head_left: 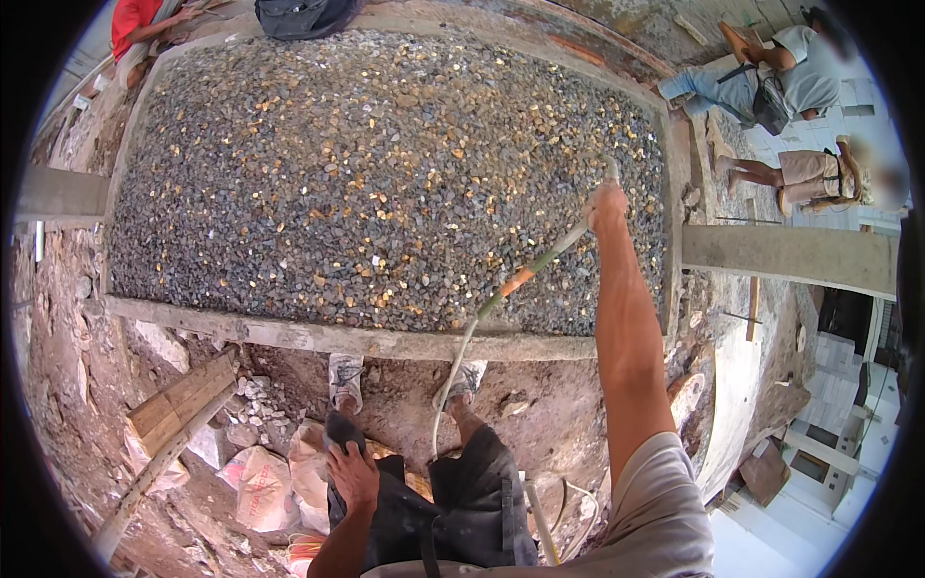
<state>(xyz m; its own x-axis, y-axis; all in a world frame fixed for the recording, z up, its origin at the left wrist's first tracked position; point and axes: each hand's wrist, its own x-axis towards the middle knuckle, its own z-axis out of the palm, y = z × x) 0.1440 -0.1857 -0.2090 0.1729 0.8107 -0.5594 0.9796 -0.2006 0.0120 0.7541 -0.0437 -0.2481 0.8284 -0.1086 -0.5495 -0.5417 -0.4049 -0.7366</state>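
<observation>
My right hand (607, 207) is stretched out over the right part of a bed of wet-looking gravel (385, 183), its fingers wrapped round a hose (554, 252) close to the tip. From there the pale hose, with a green stretch and an orange band, runs down across the near edge toward my legs. Whether water leaves the tip, I cannot tell. A low concrete rim (385, 340) frames the gravel, and my feet stand against its near side. My left hand (354, 477) rests on the left leg of my black shorts, fingers spread, with nothing in it.
Concrete beams flank the bed at left (63, 195) and right (790, 258). Near left lie a timber (183, 400), sacks (262, 489) and rubble. A black bag (303, 17) is at the far rim. One person stands far left, two people (805, 72) at far right.
</observation>
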